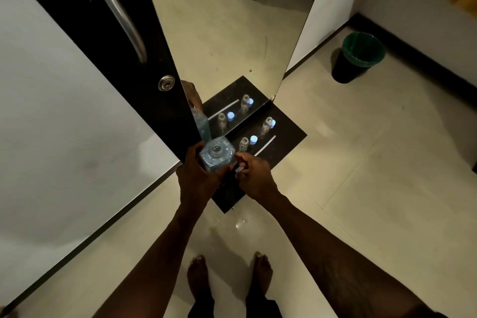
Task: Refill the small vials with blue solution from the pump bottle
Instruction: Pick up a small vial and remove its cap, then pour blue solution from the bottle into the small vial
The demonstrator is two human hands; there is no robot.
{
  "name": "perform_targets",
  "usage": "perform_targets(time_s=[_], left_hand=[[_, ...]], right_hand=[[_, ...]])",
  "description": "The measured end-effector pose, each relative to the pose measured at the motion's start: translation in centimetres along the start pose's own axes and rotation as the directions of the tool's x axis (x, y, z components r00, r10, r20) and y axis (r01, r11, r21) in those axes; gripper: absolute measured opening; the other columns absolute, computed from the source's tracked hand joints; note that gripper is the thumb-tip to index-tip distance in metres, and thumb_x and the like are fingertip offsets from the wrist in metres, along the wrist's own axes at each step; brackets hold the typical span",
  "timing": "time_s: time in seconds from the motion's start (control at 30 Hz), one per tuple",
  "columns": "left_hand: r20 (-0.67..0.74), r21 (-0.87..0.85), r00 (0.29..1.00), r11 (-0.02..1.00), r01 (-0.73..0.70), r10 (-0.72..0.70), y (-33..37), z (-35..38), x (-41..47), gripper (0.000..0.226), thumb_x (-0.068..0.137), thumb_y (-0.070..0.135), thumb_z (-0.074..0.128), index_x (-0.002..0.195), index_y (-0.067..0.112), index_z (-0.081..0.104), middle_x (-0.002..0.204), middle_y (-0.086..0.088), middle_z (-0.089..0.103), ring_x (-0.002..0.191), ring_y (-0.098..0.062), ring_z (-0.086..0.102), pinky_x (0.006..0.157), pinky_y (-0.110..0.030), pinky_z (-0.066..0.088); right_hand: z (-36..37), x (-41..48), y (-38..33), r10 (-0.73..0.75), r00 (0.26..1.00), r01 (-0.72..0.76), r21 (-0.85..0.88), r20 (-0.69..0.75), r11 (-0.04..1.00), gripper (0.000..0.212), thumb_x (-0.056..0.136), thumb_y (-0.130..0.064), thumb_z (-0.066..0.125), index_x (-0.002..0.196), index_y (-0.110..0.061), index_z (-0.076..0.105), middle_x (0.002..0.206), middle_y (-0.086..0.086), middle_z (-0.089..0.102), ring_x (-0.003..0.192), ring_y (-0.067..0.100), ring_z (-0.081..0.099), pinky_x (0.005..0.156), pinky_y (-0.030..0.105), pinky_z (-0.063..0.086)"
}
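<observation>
Green-lined bin (360,55) by wall — mirror (227,28) ahead.

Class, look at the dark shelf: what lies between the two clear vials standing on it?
In the head view, between the near vial and the far vial lies one blue cap, right beside the near vial; otherwise bare dark shelf.

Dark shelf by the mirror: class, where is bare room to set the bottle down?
Free: the shelf right of the white strip, toward its outer edge. Crowded: along the mirror, where two vials and blue caps stand.

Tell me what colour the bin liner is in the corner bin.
Green, inside the black bin, seen in the head view.
</observation>
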State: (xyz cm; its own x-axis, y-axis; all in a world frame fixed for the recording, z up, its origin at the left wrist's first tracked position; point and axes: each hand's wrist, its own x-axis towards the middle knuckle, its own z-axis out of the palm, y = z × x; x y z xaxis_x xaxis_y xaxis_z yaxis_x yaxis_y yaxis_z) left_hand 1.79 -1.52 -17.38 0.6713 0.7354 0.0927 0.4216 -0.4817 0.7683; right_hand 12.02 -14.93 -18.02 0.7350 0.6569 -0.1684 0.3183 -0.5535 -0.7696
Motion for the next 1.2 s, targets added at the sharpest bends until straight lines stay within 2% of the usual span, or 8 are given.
perform_targets(time_s=[0.13,0.27,0.33,0.4,0.47,0.73,0.97,1.2], left_hand=[[0.061,0.023,0.989,0.99,-0.136,0.134,-1.0,0.5,0.7,0.067,0.072,0.04,0.09,0.119,-0.003,0.068,0.111,-0.022,0.076,0.103,-0.038,0.075,0.092,-0.05,0.06],[0.11,-0.053,0.989,0.994,-0.098,0.103,0.6,-1.8,0.6,0.087,0.077,0.081,0.06,0.121,0.006,0.071,0.113,-0.01,0.078,0.103,-0.02,0.074,0.093,-0.002,0.042],[0.087,-0.088,0.987,0.988,-0.125,0.133,3.3,-4.6,0.3,0.071,0.071,0.06,0.08,0.119,0.008,0.073,0.11,-0.006,0.079,0.1,-0.009,0.072,0.086,0.006,0.04],[0.094,-0.103,0.977,0.977,-0.184,0.194,6.6,-8.3,0.0,0.068,0.063,0.046,0.094,0.119,0.012,0.074,0.107,0.005,0.078,0.094,0.005,0.069,0.084,0.002,0.045],[0.113,-0.158,0.977,0.974,-0.16,0.178,10.5,-12.6,-0.2,0.074,0.055,0.042,0.099,0.12,0.017,0.075,0.107,0.013,0.076,0.092,0.011,0.07,0.081,-0.005,0.052],[0.134,-0.525,0.937,0.825,-0.208,0.321,27.6,-26.9,-1.4,0.062,0.049,0.009,0.097,0.108,0.008,0.078,0.096,-0.005,0.082,0.087,-0.025,0.08,0.075,-0.04,0.064],[0.146,-0.619,0.849,0.717,-0.322,0.508,33.6,-31.7,-5.6,0.055,0.062,0.026,0.089,0.114,0.016,0.074,0.105,-0.001,0.08,0.093,-0.024,0.078,0.073,-0.032,0.062],[0.169,-0.464,0.861,0.81,-0.359,0.479,30.2,-31.3,-9.7,0.076,0.046,0.016,0.104,0.114,0.021,0.072,0.103,0.006,0.08,0.092,-0.015,0.078,0.072,-0.023,0.062]], right_hand=[[0.5,0.2,-0.6,0.03,0.999,-0.03,-0.017,0.019,0.999,0.015,0.095,-0.006,0.069,0.11,-0.006,0.072,0.107,0.013,0.076,0.096,0.024,0.072,0.092,0.04,0.06],[-0.2,-0.7,-2.2,0.013,1.0,-0.011,0.064,-0.021,0.998,0.023,0.098,-0.02,0.069,0.115,-0.005,0.073,0.107,0.012,0.078,0.092,0.015,0.07,0.089,0.03,0.06],[-1.8,-2.0,-4.0,-0.03,0.998,0.037,0.132,-0.057,0.991,0.049,0.093,-0.048,0.067,0.121,-0.008,0.073,0.113,0.008,0.078,0.099,0.013,0.073,0.089,0.02,0.059],[-3.7,-3.3,-5.4,-0.088,0.992,0.101,0.155,-0.088,0.983,0.065,0.086,-0.062,0.068,0.127,-0.011,0.07,0.118,0.005,0.077,0.104,0.012,0.073,0.091,0.031,0.063],[-6.6,-5.1,-7.7,-0.13,0.988,0.145,0.202,-0.085,0.969,0.065,0.085,-0.054,0.077,0.136,-0.015,0.066,0.128,0.001,0.074,0.114,0.01,0.071,0.094,0.038,0.064],[-19.1,-14.7,-21.3,-0.282,0.959,0.254,0.508,-0.024,0.823,0.069,0.087,-0.022,0.085,0.148,-0.026,0.053,0.131,0.0,0.073,0.122,0.019,0.07,0.104,0.047,0.058],[-22.6,-21.2,-26.6,-0.358,0.928,0.351,0.573,-0.105,0.741,0.067,0.079,-0.022,0.088,0.14,-0.018,0.06,0.125,0.003,0.076,0.117,0.026,0.073,0.095,0.054,0.061],[-19.9,-22.2,-24.1,-0.367,0.93,0.318,0.557,-0.026,0.767,0.08,0.071,-0.007,0.095,0.143,-0.014,0.06,0.129,0.003,0.073,0.121,0.023,0.071,0.101,0.05,0.06]])
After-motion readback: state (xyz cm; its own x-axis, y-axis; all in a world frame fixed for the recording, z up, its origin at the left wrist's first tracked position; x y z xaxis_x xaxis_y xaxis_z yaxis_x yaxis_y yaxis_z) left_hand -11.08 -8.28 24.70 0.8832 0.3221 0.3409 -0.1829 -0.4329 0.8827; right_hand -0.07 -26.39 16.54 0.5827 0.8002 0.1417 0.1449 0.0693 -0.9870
